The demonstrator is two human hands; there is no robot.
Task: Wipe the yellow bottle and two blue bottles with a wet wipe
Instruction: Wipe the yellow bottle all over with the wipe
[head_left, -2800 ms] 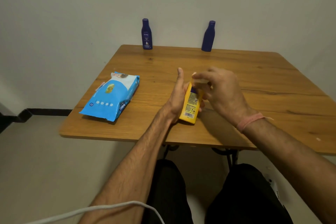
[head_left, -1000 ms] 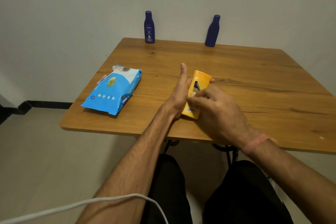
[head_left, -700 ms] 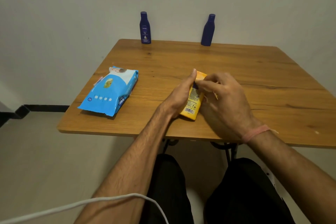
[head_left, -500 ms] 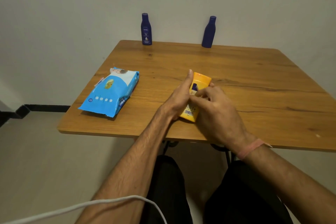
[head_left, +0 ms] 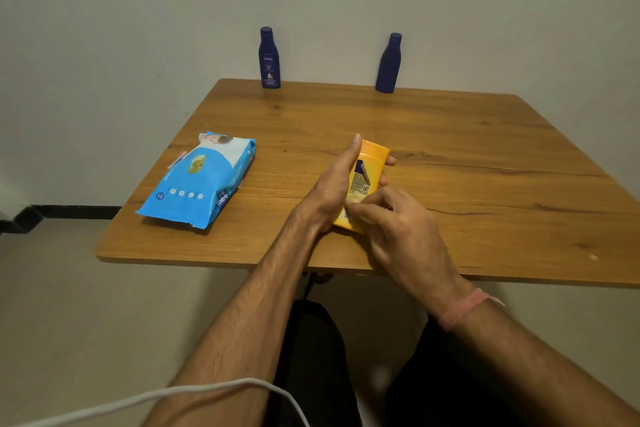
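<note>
My left hand grips the yellow bottle, which lies tilted near the front of the wooden table, cap end away from me. My right hand presses its fingertips on the bottle's lower part; a wipe under the fingers is hidden, so I cannot tell if it holds one. Two dark blue bottles stand upright at the table's far edge against the wall: the left blue bottle shows a white label, the right blue bottle shows a plain side.
A blue pack of wet wipes lies at the table's left front. A white cable crosses the lower left over my left forearm. My dark-clothed legs sit below the table's front edge.
My right hand has slid back and forth along the yellow bottle, now down at its lower end. My left hand keeps holding the bottle in the same spot.
</note>
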